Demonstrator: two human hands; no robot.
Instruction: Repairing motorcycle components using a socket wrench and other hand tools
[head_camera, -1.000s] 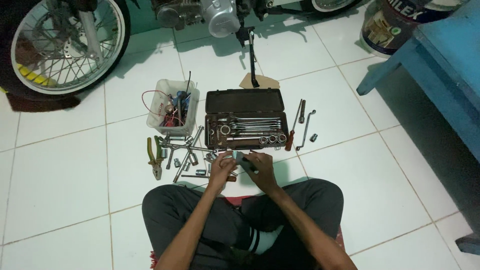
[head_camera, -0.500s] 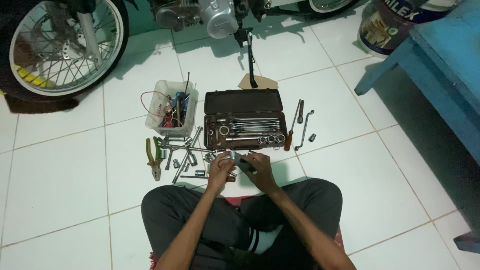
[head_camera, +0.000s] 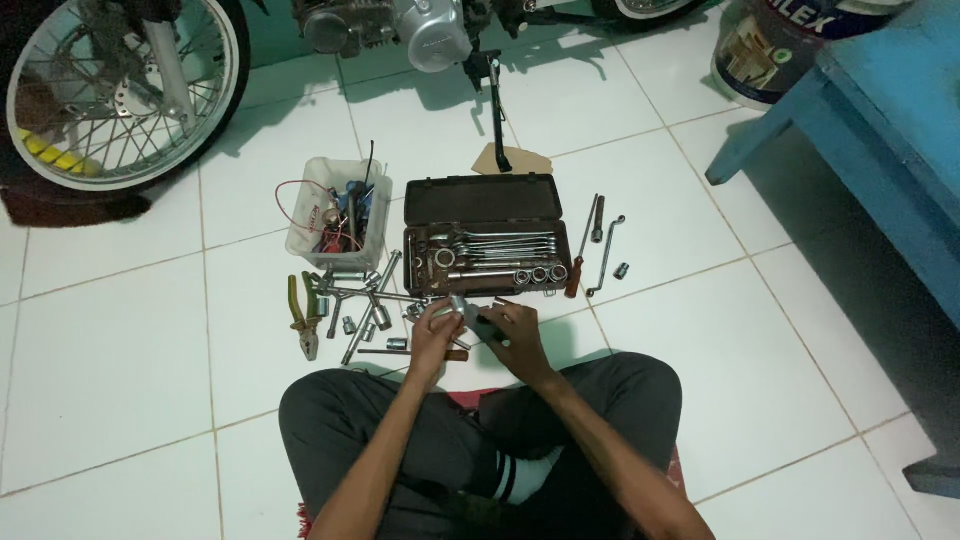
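A small grey metal part (head_camera: 462, 310) sits pinched between both hands just above the floor, in front of the crossed legs. The left hand (head_camera: 432, 333) curls its fingers around one end; the right hand (head_camera: 512, 335) grips the other, closed over a dark tool whose kind I cannot tell. Just beyond lies the open brown tool case (head_camera: 486, 235) with wrenches and sockets. Loose sockets and a T-wrench (head_camera: 358, 300) scatter left, beside pliers (head_camera: 302, 318) and a clear plastic tub (head_camera: 338, 212). A motorcycle wheel (head_camera: 120, 90) stands farther off.
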